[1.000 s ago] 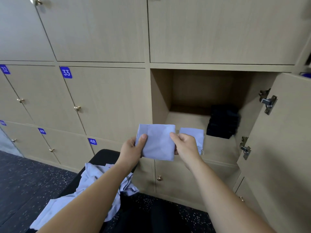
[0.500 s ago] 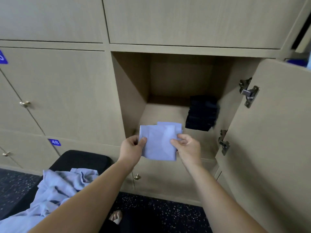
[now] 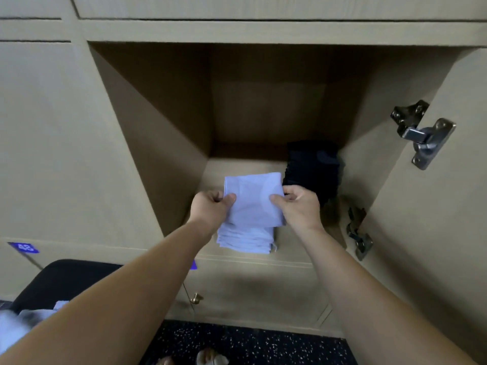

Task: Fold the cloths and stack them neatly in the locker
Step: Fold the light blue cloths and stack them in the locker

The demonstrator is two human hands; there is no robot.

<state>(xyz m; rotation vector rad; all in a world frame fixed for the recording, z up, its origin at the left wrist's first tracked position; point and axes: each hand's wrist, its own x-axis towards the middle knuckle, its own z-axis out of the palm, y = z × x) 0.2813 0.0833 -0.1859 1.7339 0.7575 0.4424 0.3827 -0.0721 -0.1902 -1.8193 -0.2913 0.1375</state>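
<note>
A folded light-blue cloth [image 3: 252, 197] is held flat between both hands just above a stack of folded light-blue cloths [image 3: 246, 239] near the front of the open locker's floor [image 3: 297, 241]. My left hand [image 3: 210, 206] pinches the cloth's left edge, thumb on top. My right hand [image 3: 297, 206] pinches its right edge the same way. Behind and to the right, a stack of folded black cloths [image 3: 313, 172] stands against the locker's right wall.
The locker door [image 3: 448, 206] stands open at the right, with two metal hinges [image 3: 421, 133]. Unfolded light-blue cloths [image 3: 15, 327] lie on a black seat [image 3: 60, 280] at the lower left. Closed lockers surround the open one, and dark speckled floor lies below.
Both hands have carried the folded cloth forward into the locker, over the light-blue stack. The view has moved closer and turned right toward the opening.
</note>
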